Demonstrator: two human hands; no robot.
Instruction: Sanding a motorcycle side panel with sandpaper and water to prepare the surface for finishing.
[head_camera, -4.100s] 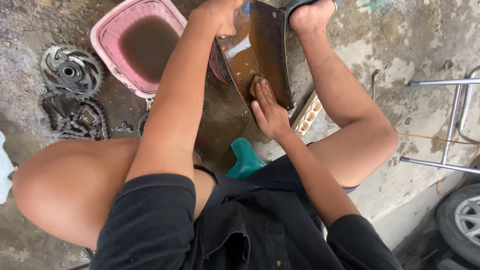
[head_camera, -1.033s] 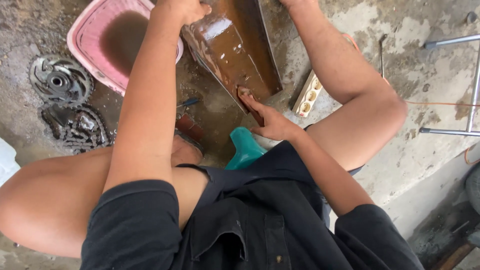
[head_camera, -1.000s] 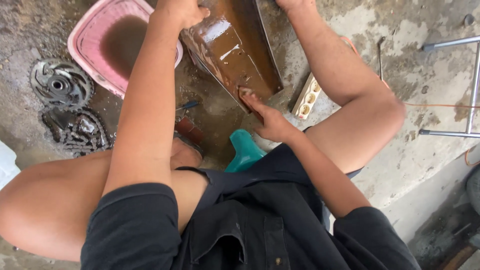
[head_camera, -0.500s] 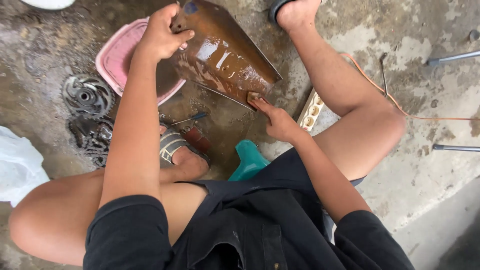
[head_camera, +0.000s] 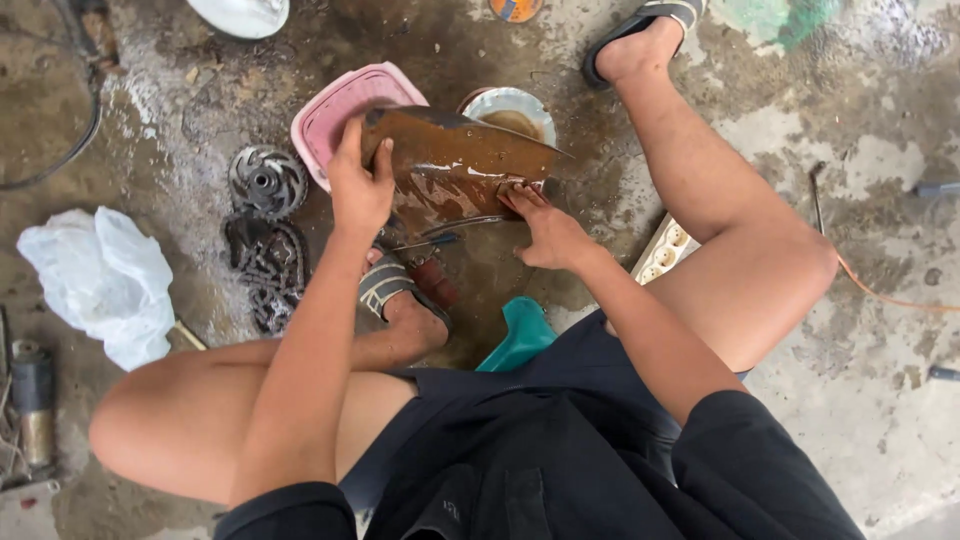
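Two hands steady a rusty, wet curved metal panel (head_camera: 455, 165) over a pink plastic basin (head_camera: 335, 110) — left hand (head_camera: 360, 185) clamped on its edge, right hand (head_camera: 545, 228) pressing flat, fingers together. Stiff, probably slippery — best gripped by its edges.

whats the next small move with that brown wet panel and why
Probably draw the right hand further along the brown panel's lower edge while the left hand steadies its other end: the fingertips already press that edge, and the wet surface looks streaked with grime.
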